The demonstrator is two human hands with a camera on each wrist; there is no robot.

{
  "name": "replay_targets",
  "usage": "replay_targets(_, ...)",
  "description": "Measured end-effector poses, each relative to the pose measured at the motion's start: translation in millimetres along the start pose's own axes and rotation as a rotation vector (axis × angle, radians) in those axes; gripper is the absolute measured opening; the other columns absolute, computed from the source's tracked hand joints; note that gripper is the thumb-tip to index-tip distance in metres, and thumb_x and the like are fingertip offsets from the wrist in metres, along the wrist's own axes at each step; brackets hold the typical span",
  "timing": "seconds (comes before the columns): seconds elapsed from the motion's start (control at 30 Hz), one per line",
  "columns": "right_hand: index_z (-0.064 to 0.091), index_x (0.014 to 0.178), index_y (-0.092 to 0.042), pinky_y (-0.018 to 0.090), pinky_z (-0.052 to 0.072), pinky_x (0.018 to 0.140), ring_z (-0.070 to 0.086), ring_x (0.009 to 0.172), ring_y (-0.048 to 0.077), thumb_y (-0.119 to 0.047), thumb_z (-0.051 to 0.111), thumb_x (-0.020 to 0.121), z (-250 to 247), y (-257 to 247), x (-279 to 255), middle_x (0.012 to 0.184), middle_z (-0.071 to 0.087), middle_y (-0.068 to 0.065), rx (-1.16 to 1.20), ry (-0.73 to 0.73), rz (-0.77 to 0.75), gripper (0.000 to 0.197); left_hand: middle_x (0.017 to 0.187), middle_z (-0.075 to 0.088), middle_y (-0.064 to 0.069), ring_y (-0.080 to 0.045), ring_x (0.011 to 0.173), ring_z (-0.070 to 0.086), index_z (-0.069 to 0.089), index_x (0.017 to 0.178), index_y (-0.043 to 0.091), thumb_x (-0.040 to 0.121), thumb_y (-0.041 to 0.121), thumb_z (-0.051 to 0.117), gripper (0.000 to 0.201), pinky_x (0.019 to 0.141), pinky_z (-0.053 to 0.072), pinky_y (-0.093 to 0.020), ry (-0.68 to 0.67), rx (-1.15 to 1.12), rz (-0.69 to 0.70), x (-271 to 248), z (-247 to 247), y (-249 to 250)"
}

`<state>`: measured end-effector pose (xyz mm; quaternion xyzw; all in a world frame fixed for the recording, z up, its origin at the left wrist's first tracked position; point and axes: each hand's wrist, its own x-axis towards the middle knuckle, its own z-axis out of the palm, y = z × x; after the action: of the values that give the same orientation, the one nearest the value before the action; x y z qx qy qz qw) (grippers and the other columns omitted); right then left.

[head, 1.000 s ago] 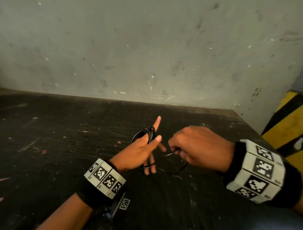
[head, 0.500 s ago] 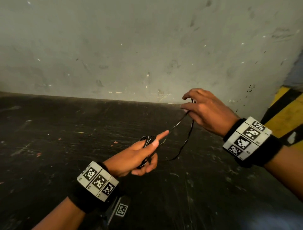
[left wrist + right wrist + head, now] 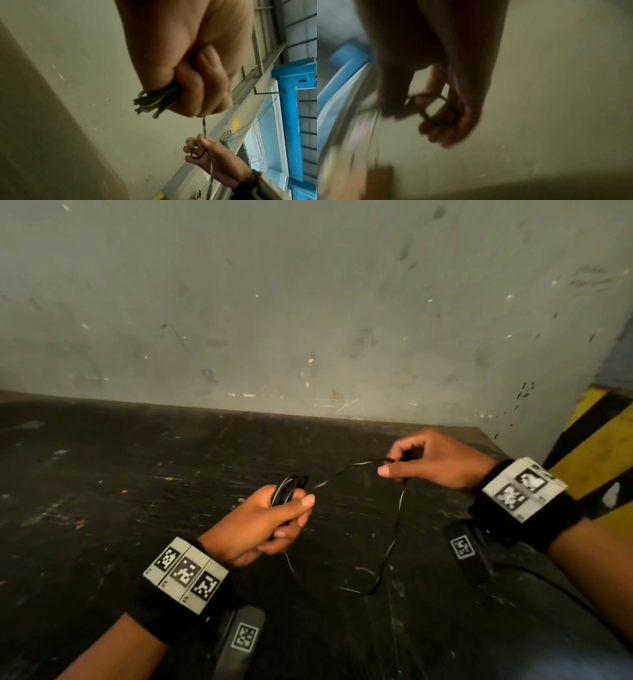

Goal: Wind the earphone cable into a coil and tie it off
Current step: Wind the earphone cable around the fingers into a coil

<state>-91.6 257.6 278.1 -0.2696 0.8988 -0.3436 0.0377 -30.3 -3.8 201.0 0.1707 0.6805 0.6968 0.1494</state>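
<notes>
My left hand grips a bundle of black earphone cable loops, squeezed flat in the fist; the loop ends stick out past the thumb side. A strand of the cable runs taut from the bundle to my right hand, which pinches it between thumb and curled fingers. In the left wrist view the right hand has cable looped round its fingers. From the right hand the loose tail hangs down in a curve to the dark table. The right wrist view is blurred; cable crosses its fingers.
A scuffed grey wall rises behind the table. A yellow-and-black striped surface lies past the table's right edge. Both wrists wear black bands with marker tags. A blue frame shows in the left wrist view.
My left fingers went from spread, with loops round them, to a fist around the bundle. My right hand rose with the strand, then dropped lower and to the right, keeping it taut.
</notes>
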Motion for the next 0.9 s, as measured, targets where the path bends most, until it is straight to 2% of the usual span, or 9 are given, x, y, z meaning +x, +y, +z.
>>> replay_targets(0.07,0.065,0.07,-0.005,0.018,0.043,0.061,0.054,0.06,0.01,-0.032,0.073,0.071,-3.4,-6.3,-6.4,0.065,0.062,0.003,0.075,-0.064,0.009,0.028,0.048,0.034,0.005,-0.006,0.034,0.028,0.053,0.068,0.014,0.092,0.026,0.052,0.027,0.032,0.023,-0.015,0.144,0.088,0.003,4.8,-6.5,-0.6)
replay_targets(0.17,0.061,0.079,-0.005,0.017,0.054,0.058,0.063,0.056,0.009,-0.006,0.073,0.075,-0.9,-10.3,-11.5,0.069,0.065,0.008,0.152,-0.19,0.063,0.012,0.049,0.033,0.004,-0.005,0.037,0.03,0.049,0.069,0.011,0.094,0.023,0.05,0.028,0.034,0.023,-0.017,0.329,0.172,0.05,9.4,-19.9,-1.5)
replay_targets(0.3,0.062,0.103,-0.001,0.018,0.051,0.047,0.058,0.048,0.008,0.008,0.065,0.079,4.8,1.1,-8.9,0.075,0.058,0.01,0.335,0.005,0.136,0.025,0.047,0.033,0.006,-0.005,0.036,0.028,0.05,0.067,0.011,0.094,0.024,0.049,0.03,0.033,0.022,-0.017,0.364,0.088,0.122,8.8,-32.2,-3.6)
replay_targets(0.4,0.064,0.107,-0.009,0.012,0.036,0.038,0.043,0.04,0.002,0.0,0.067,0.081,-2.5,1.7,-11.9,0.077,0.067,0.006,0.42,0.096,0.179,0.028,0.045,0.033,0.007,-0.006,0.034,0.027,0.05,0.067,0.012,0.095,0.026,0.048,0.032,0.041,0.025,-0.024,0.409,0.122,0.13,9.0,-38.6,-9.1)
replay_targets(0.5,0.072,0.093,-0.013,0.002,0.041,0.052,0.057,0.049,-0.005,-0.014,0.067,0.083,-15.0,-1.8,-15.1,0.076,0.074,0.004,0.096,0.185,0.042,0.011,0.049,0.031,0.002,-0.008,0.035,0.025,0.049,0.069,0.01,0.094,0.027,0.048,0.031,0.035,0.022,-0.019,0.442,0.12,0.118,5.6,-44.9,-12.4)
replay_targets(0.53,0.073,0.089,-0.012,0.003,0.04,0.051,0.057,0.049,-0.005,-0.017,0.066,0.083,-20.2,-2.3,-15.6,0.071,0.073,0.003,0.06,0.234,0.001,0.01,0.05,0.03,0.002,-0.008,0.035,0.025,0.05,0.07,0.009,0.094,0.027,0.049,0.03,0.033,0.02,-0.018,0.432,0.109,0.11,3.9,-46.5,-13.0)
replay_targets(0.6,0.074,0.079,-0.011,0.009,0.033,0.043,0.043,0.04,0.004,-0.029,0.064,0.083,-31.8,-1.9,-17.4,0.055,0.065,-0.004,0.081,0.299,-0.035,0.02,0.049,0.032,0.002,-0.007,0.035,0.026,0.05,0.07,0.009,0.09,0.028,0.051,0.028,0.032,0.021,-0.016,0.372,0.09,0.077,0.0,-45.1,-14.0)
replay_targets(0.7,0.072,0.074,-0.008,0.013,0.029,0.04,0.035,0.044,0.013,-0.036,0.06,0.084,-48.7,0.6,-13.4,0.044,0.054,-0.005,0.135,0.377,-0.049,0.033,0.048,0.034,0.004,-0.007,0.035,0.026,0.052,0.067,0.012,0.088,0.028,0.054,0.026,0.032,0.019,-0.016,0.179,0.081,-0.016,-5.1,-32.9,-14.2)
replay_targets(0.9,0.067,0.065,-0.006,0.01,0.031,0.039,0.034,0.034,0.003,-0.036,0.055,0.091,-49.4,12.6,16.9,0.035,0.047,-0.008,0.125,0.553,-0.053,0.042,0.048,0.041,0.005,-0.003,0.03,0.028,0.054,0.073,0.015,0.09,0.032,0.054,0.024,0.029,0.015,-0.016,-0.346,-0.034,-0.149,-11.2,4.6,-8.7)
